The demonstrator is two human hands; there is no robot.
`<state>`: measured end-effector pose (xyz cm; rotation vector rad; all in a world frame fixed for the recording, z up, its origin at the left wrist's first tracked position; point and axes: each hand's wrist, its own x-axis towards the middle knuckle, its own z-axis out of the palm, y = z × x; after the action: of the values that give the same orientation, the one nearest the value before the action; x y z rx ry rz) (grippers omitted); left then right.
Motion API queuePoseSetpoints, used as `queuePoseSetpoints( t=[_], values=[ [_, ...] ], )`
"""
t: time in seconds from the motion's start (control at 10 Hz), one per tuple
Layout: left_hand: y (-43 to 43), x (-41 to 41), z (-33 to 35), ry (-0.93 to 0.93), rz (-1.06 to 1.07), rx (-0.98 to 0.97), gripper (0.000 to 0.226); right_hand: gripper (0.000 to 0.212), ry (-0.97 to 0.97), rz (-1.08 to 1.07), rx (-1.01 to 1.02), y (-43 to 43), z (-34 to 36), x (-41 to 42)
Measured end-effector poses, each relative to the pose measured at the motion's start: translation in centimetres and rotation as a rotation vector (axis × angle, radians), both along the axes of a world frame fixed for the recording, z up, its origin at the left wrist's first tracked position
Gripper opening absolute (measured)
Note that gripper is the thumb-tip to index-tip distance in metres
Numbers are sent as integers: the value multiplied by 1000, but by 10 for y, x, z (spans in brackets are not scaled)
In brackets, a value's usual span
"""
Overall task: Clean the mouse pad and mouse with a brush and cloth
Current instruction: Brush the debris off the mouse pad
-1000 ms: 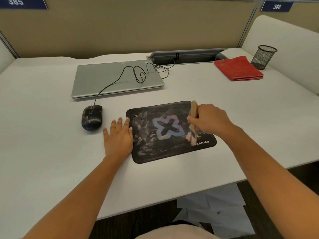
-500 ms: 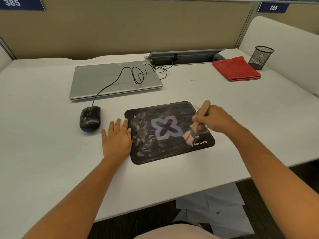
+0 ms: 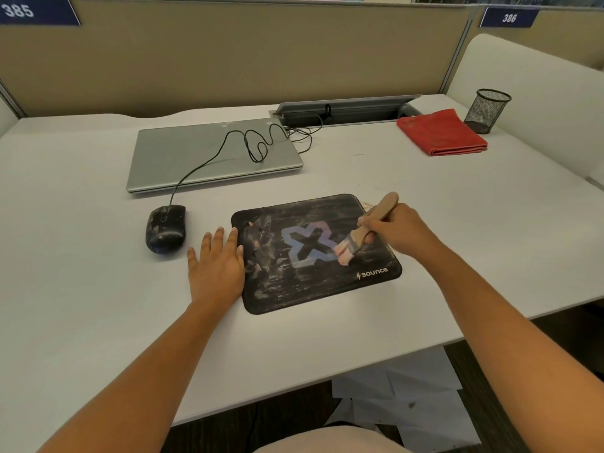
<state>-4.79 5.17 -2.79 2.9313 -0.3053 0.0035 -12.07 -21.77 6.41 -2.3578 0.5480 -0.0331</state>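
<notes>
Head view, counter: a white counter (image 3: 81, 289) fills most of the frame, its near edge running across the lower part of the view.
Room: a beige partition (image 3: 228, 53) stands behind the counter, with blue number signs reading 385 (image 3: 19, 10) and 386 (image 3: 509, 18) along its top. A white divider (image 3: 539, 103) closes off the right side.
Floor: dark, with white sheets of paper (image 3: 408, 387) lying under the counter's edge.
Mouse pad: the black mouse pad (image 3: 294, 289) lies flat near the middle of the counter. It is smeared with pale dust, and shows a blue X figure and the word "sounce".
Brush: a wooden-handled brush (image 3: 354, 242) is tilted, its pale bristles touching the pad just right of the X.
Right hand: the right hand (image 3: 397, 232) grips the brush handle, fingers (image 3: 367, 222) curled round it, above the pad's right part.
Left hand: the left hand (image 3: 215, 266) rests flat on the counter, fingers straight, its thumb side against the pad's left edge.
Mouse: a dusty black mouse (image 3: 165, 229) sits left of the pad, near the left hand but apart from it. Its cable (image 3: 209, 161) loops over a closed silver laptop (image 3: 202, 158).
Cable hatch: a grey hatch (image 3: 343, 107) stands open behind the laptop.
Cloth: a folded red cloth (image 3: 441, 132) lies at the far right, just beside a black mesh pen cup (image 3: 487, 111).
</notes>
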Motion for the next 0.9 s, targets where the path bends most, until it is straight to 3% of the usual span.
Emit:
queuePoseSetpoints(
  t=[0.1,0.2,0.3,0.4,0.5,0.7,0.9],
  values=[
    [-1,0,1,0,-1,-5,53,34,51,-122,-324,-19,8,2],
    [0,-1,1,2,1,-10,53,33,23,-183,-505,-27,12,0],
    [-1,-2,2,-1,1,-5,52,34,-23,-125,-240,-28,7,-1],
    [-1,-2,3,-10,0,4,52,33,2,-138,-234,-29,4,-5],
    [-1,-2,2,-6,2,7,53,34,4,-213,-407,-37,8,-9],
    [-1,-1,1,-8,4,14,53,30,3,-103,-157,-43,7,-14],
    [-1,-1,1,-6,7,8,53,35,-20,-210,-421,-45,6,-14]
  ],
)
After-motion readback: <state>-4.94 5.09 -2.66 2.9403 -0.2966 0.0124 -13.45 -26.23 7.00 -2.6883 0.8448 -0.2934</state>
